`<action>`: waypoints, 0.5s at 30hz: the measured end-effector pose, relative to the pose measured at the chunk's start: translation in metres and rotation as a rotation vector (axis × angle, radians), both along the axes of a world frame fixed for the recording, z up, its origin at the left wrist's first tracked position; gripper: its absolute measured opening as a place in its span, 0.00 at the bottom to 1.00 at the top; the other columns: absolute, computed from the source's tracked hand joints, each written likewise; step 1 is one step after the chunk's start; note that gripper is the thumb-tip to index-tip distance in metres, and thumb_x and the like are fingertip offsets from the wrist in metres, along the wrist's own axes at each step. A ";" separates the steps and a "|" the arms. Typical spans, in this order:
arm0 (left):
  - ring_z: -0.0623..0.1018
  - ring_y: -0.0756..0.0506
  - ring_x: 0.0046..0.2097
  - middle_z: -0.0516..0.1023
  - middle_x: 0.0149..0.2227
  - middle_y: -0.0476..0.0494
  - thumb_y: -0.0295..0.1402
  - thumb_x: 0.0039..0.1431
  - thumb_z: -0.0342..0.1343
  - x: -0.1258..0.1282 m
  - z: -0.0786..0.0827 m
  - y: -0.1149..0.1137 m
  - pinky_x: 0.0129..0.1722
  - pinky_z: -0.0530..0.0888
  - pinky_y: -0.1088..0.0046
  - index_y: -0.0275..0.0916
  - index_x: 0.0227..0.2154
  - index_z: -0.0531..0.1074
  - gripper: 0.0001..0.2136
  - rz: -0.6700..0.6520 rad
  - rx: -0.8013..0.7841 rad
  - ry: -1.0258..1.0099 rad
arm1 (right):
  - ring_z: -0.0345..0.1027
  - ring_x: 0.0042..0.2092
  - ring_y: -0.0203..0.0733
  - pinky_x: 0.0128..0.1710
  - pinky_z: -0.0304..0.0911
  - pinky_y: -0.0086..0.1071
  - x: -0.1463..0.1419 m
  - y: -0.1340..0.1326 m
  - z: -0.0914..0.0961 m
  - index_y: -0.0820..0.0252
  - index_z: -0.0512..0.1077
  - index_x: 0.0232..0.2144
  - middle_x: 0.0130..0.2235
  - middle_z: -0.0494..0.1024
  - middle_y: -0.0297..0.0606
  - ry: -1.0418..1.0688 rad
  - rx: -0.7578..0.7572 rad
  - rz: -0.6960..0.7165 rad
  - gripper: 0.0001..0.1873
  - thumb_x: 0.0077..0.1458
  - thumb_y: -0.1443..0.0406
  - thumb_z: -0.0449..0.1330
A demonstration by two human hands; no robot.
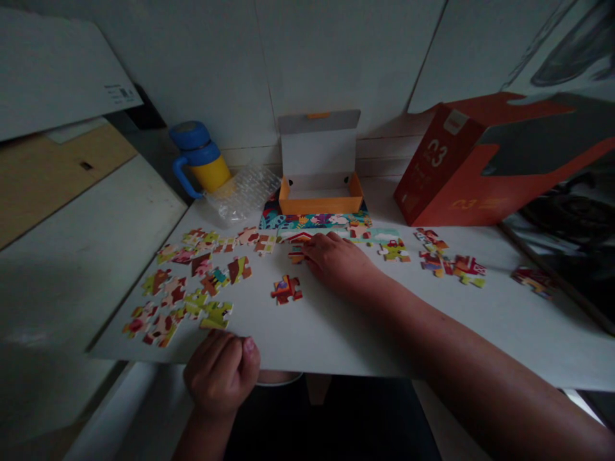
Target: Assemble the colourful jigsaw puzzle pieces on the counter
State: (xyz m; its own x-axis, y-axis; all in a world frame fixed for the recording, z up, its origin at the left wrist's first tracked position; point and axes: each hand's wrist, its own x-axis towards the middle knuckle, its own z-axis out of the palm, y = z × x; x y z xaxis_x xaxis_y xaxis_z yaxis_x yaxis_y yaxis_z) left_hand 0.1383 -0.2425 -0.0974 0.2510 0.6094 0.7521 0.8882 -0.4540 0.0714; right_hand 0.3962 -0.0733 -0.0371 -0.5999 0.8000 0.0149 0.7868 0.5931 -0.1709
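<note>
My right hand reaches over the middle of the table, its fingertips on a puzzle piece at the front of a strip of joined pieces. The hand covers part of that strip. A red and orange puzzle piece lies apart, just nearer to me. At the table's front edge, my left hand is closed in a fist, with nothing visible in it. Beyond that fist lies a green puzzle piece, beside a spread of several animal pieces. More pieces are on the right.
An open orange box stands at the back on a colourful printed sheet. Left of it are crumpled clear plastic and a blue and yellow jug. A large red box stands at the back right. A wall closes off the rear.
</note>
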 end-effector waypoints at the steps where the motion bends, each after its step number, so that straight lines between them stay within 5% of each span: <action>1: 0.67 0.47 0.27 0.66 0.24 0.52 0.17 0.63 0.60 0.001 0.001 0.000 0.33 0.66 0.66 0.44 0.28 0.59 0.18 -0.004 0.000 0.001 | 0.69 0.58 0.55 0.56 0.66 0.43 0.000 0.000 0.001 0.56 0.77 0.62 0.61 0.78 0.50 0.003 -0.003 -0.005 0.22 0.77 0.60 0.49; 15: 0.67 0.47 0.27 0.65 0.24 0.52 0.17 0.63 0.60 0.000 -0.001 0.000 0.32 0.66 0.66 0.44 0.28 0.58 0.18 -0.008 0.002 -0.001 | 0.70 0.59 0.54 0.56 0.67 0.43 0.001 0.004 -0.002 0.58 0.75 0.64 0.60 0.78 0.50 0.017 0.015 -0.065 0.22 0.76 0.61 0.52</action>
State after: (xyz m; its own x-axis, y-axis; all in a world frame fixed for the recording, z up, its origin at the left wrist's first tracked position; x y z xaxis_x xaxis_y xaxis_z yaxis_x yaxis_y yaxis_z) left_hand 0.1387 -0.2425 -0.0981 0.2549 0.6058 0.7537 0.8845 -0.4611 0.0715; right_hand 0.3974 -0.0697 -0.0390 -0.5464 0.8367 0.0366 0.8206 0.5436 -0.1764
